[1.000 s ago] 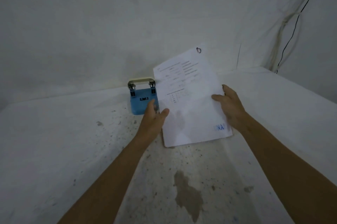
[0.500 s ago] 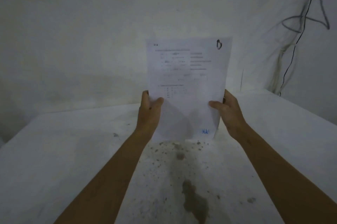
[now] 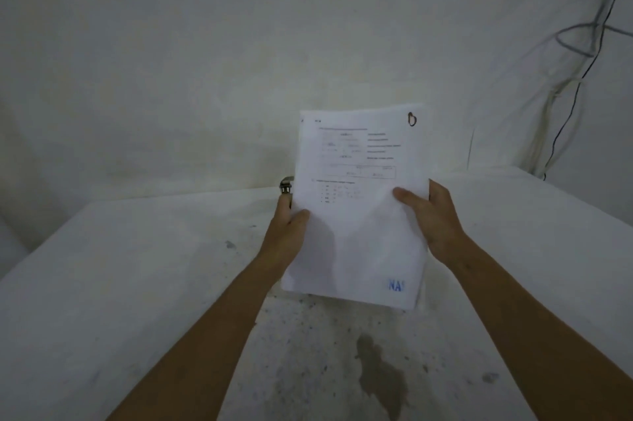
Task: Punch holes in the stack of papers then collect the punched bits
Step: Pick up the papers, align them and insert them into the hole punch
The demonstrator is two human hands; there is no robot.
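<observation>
Both hands, left (image 3: 289, 232) and right (image 3: 433, 218), clamp the stack of papers (image 3: 359, 211) by its side edges, upright above the counter (image 3: 137, 283), probably squaring sheets before punching; the hole punch (image 3: 286, 185) peeks out behind.

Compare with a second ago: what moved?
The papers were swung from a tilt over the table to upright and squared, now hiding most of the punch. Both the left hand and the right hand kept their side grips. Punch stayed put.
</observation>
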